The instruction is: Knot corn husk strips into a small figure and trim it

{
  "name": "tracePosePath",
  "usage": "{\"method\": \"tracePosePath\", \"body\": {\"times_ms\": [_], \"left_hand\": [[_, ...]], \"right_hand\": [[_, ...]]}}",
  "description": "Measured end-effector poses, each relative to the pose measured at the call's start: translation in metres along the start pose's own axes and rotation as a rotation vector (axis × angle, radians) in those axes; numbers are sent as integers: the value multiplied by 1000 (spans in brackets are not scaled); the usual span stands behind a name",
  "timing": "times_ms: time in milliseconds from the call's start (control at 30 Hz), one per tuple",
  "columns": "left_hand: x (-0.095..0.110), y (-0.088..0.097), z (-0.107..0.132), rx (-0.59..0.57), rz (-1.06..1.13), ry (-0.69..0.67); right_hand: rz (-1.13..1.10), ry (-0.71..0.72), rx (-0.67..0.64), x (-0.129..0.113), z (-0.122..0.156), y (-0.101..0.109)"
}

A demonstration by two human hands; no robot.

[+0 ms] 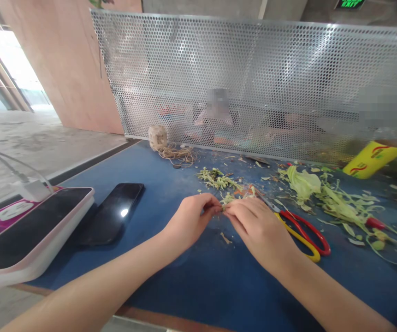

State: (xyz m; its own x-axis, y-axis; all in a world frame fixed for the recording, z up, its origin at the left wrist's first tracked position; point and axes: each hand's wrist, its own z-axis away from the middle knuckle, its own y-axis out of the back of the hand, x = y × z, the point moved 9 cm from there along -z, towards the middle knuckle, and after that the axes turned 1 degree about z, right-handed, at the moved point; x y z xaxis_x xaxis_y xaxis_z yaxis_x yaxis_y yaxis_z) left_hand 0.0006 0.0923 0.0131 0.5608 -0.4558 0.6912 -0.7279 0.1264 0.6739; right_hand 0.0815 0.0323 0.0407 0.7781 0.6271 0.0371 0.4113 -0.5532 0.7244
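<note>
Over the middle of the blue table, my left hand (pixel 195 216) and my right hand (pixel 255 222) meet fingertip to fingertip. Both are closed in a pinch on a small pale-green plant sprig (pixel 227 198), mostly hidden by the fingers. Just beyond them lies a loose bunch of similar green sprigs (pixel 217 179). Scissors with one red and one yellow handle (pixel 304 235) rest beside my right hand, their blades partly hidden behind it. A small dry scrap (pixel 225 238) sits on the table nearer to me.
A black phone (pixel 115 214) and a white-edged tablet-like device (pixel 42 230) lie at left. Twine (pixel 179 155) trails by a whitish block (pixel 157 137). Leafy scraps (pixel 336 203) and a yellow packet (pixel 373 160) are at right. A perforated metal screen (pixel 253 83) borders the back; a person sits beyond.
</note>
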Motion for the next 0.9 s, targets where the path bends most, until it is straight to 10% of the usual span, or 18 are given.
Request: {"method": "tracePosePath", "body": {"times_ms": [900], "left_hand": [[18, 8, 7, 168, -123, -188]], "right_hand": [[-284, -361, -96, 36, 3, -11]]}}
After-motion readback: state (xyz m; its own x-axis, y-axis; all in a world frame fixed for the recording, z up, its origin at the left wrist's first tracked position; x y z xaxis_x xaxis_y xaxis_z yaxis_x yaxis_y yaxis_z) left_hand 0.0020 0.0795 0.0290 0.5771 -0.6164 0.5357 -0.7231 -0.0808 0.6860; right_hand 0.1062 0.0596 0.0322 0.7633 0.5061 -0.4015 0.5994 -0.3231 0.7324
